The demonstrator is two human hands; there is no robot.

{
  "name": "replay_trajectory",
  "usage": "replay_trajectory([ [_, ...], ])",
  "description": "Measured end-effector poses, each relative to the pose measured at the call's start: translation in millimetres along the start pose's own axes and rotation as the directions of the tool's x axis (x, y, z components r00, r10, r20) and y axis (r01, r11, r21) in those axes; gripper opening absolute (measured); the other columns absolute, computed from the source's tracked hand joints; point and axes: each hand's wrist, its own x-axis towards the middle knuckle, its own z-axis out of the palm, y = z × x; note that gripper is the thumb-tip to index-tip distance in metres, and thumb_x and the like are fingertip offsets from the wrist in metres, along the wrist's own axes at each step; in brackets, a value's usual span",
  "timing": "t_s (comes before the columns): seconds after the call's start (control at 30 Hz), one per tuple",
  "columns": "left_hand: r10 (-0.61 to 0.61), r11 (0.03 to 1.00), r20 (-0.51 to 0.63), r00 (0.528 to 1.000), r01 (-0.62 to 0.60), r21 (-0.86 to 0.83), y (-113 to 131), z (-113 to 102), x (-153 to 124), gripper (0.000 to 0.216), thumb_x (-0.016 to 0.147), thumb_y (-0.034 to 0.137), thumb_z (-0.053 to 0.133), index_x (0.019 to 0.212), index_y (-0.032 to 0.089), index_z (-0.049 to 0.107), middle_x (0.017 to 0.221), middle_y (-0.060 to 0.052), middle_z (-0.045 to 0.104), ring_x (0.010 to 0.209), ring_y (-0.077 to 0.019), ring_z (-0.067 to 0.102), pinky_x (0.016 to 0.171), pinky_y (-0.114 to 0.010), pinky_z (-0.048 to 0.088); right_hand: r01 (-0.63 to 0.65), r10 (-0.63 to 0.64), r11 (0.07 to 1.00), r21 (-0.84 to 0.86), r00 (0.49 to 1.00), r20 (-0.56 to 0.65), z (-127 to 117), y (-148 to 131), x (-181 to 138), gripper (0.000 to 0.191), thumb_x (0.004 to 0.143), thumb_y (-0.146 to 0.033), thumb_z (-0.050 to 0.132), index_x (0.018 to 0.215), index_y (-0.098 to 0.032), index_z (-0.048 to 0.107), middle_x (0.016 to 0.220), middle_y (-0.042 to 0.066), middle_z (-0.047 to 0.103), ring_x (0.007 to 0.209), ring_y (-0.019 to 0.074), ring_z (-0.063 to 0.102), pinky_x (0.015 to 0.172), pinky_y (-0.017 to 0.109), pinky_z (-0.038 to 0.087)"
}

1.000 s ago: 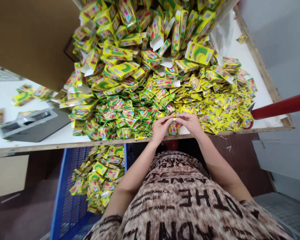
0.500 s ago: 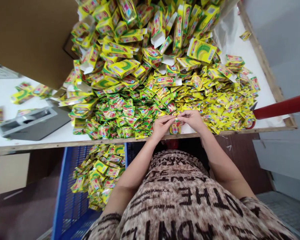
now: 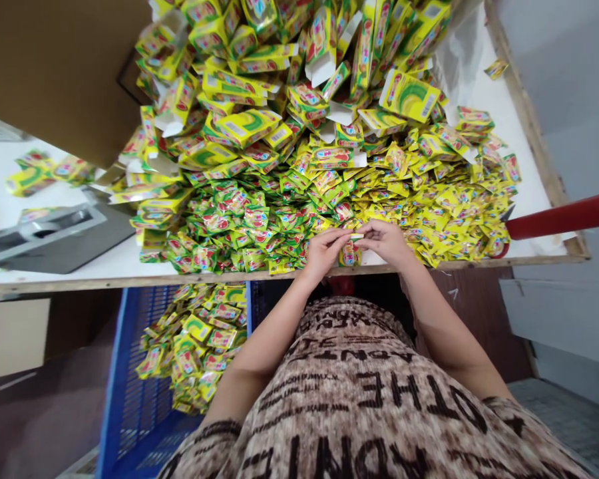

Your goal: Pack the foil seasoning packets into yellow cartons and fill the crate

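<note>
At the table's front edge, my left hand [image 3: 324, 250] and my right hand [image 3: 385, 242] meet over a small yellow-green carton [image 3: 349, 254]. Fingers of both hands are closed in a pinch at its upper end, where a pale edge [image 3: 357, 235] shows between the fingertips. The fingers partly hide the carton. Green sachets [image 3: 244, 223] lie heaped just left of my left hand. Yellow sachets [image 3: 449, 219] spread out beside my right hand. Behind them rises a large pile of printed cartons [image 3: 249, 126], several with white end flaps standing open.
A grey tape dispenser [image 3: 54, 233] stands on the left of the white table [image 3: 144, 269], near a brown cardboard box [image 3: 60, 66]. Below the edge, a blue crate [image 3: 114, 379] holds many cartons [image 3: 194, 346]. A red bar [image 3: 564, 216] juts in from the right.
The pale edge between the fingertips shows more clearly, and my right fingers have shifted slightly. The whole view has moved a little; the piles look the same.
</note>
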Motion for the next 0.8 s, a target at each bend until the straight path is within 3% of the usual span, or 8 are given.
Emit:
replay_trajectory([
  [0.23,0.034,0.997,0.018,0.999,-0.035,0.075,-6,7,-19,0.023,0.084,0.032,0.068,0.105,0.022,0.072,0.103,-0.008,0.073,0.096,-0.0198,0.067,0.083,-0.033,0.053,0.254,-0.301,0.933,-0.254,0.94,-0.162,15,12,-30,0.011,0.083,-0.034,0.068,0.081,-0.023,0.07,0.097,0.006,0.068,0.094,0.0215,0.064,0.083,0.038,0.053],
  [0.4,0.029,0.988,-0.027,0.999,-0.024,0.154,0,12,-19,0.025,0.088,0.034,0.062,0.109,0.022,0.068,0.103,-0.008,0.071,0.093,-0.0192,0.066,0.085,-0.034,0.052,0.252,-0.29,0.899,-0.357,0.955,-0.055,9,-1,-2,0.014,0.088,-0.032,0.06,0.084,-0.023,0.07,0.094,0.006,0.069,0.094,0.0225,0.063,0.087,0.04,0.051],
  [0.53,-0.026,0.999,-0.218,0.976,0.035,0.036,26,-9,-32,0.028,0.087,0.037,0.063,0.11,0.021,0.065,0.107,-0.009,0.068,0.097,-0.0196,0.065,0.088,-0.033,0.052,0.278,-0.269,0.701,-0.657,0.956,0.118,18,-19,48,0.022,0.087,-0.018,0.054,0.103,-0.02,0.069,0.108,0.008,0.066,0.1,0.0228,0.061,0.089,0.034,0.047],
  [0.63,-0.134,0.99,-0.283,0.95,0.141,0.001,39,-57,-67,0.027,0.084,0.037,0.065,0.106,0.022,0.065,0.101,-0.006,0.068,0.088,-0.0183,0.066,0.079,-0.03,0.054,0.228,-0.129,0.487,-0.843,0.973,0.189,28,-25,64,0.029,0.083,-0.018,0.059,0.111,-0.02,0.065,0.113,0.01,0.061,0.091,0.0241,0.061,0.078,0.032,0.046],
  [0.67,-0.156,0.985,-0.37,0.916,0.173,0.013,39,-79,-82,0.026,0.084,0.037,0.064,0.104,0.022,0.064,0.099,-0.005,0.067,0.084,-0.0171,0.065,0.076,-0.029,0.053,0.221,-0.111,0.438,-0.871,0.975,0.192,29,-25,63,0.031,0.083,-0.02,0.06,0.114,-0.019,0.064,0.114,0.01,0.059,0.088,0.0243,0.06,0.076,0.032,0.045],
  [0.7,-0.153,0.98,-0.512,0.845,0.197,0.034,36,-103,-98,0.025,0.084,0.038,0.063,0.102,0.022,0.063,0.096,-0.004,0.066,0.08,-0.0158,0.064,0.073,-0.028,0.052,0.222,-0.113,0.406,-0.887,0.975,0.192,29,-25,60,0.034,0.083,-0.02,0.061,0.117,-0.019,0.062,0.115,0.011,0.058,0.086,0.0243,0.06,0.074,0.032,0.045],
  [0.77,-0.11,0.958,-0.775,0.622,0.274,0.084,24,-150,-128,0.026,0.083,0.044,0.057,0.095,0.021,0.057,0.09,-0.001,0.061,0.076,-0.014,0.06,0.071,-0.027,0.05,0.224,-0.158,0.385,-0.895,0.972,0.175,25,-23,51,0.034,0.085,-0.022,0.06,0.119,-0.018,0.062,0.114,0.011,0.057,0.085,0.0241,0.058,0.073,0.033,0.043],
  [0.8,-0.105,0.937,-0.84,0.532,0.336,0.096,17,-173,-142,0.028,0.083,0.048,0.053,0.091,0.021,0.052,0.085,0.001,0.057,0.072,-0.0129,0.057,0.069,-0.027,0.049,0.223,-0.194,0.394,-0.892,0.968,0.157,21,-23,46,0.03,0.086,-0.023,0.059,0.115,-0.018,0.064,0.112,0.011,0.058,0.085,0.0239,0.057,0.072,0.033,0.043],
])
